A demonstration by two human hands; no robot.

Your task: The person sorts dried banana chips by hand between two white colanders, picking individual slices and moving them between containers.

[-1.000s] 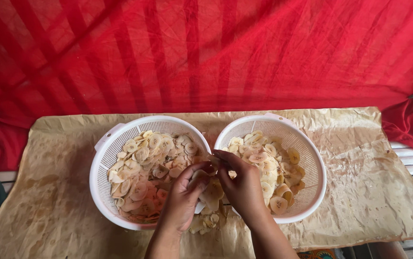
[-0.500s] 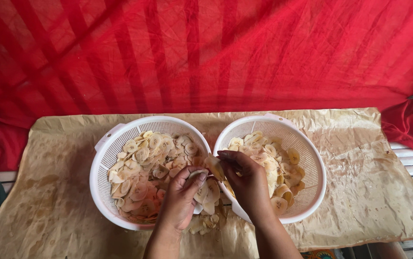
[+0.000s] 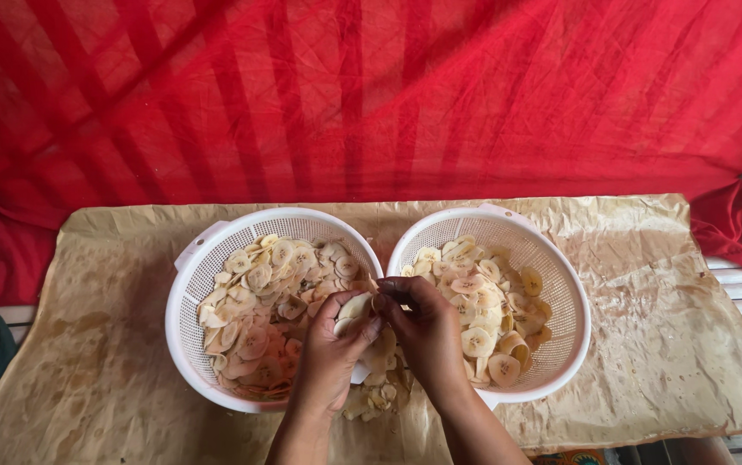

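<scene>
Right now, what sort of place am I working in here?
Probably a small home or stall snack-making spot. Two white plastic colanders of sliced banana chips sit on oil-stained brown paper, with a red cloth hung behind. Your left hand and right hand hold slices between them.

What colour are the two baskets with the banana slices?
White baskets, seen in the head view.
</scene>
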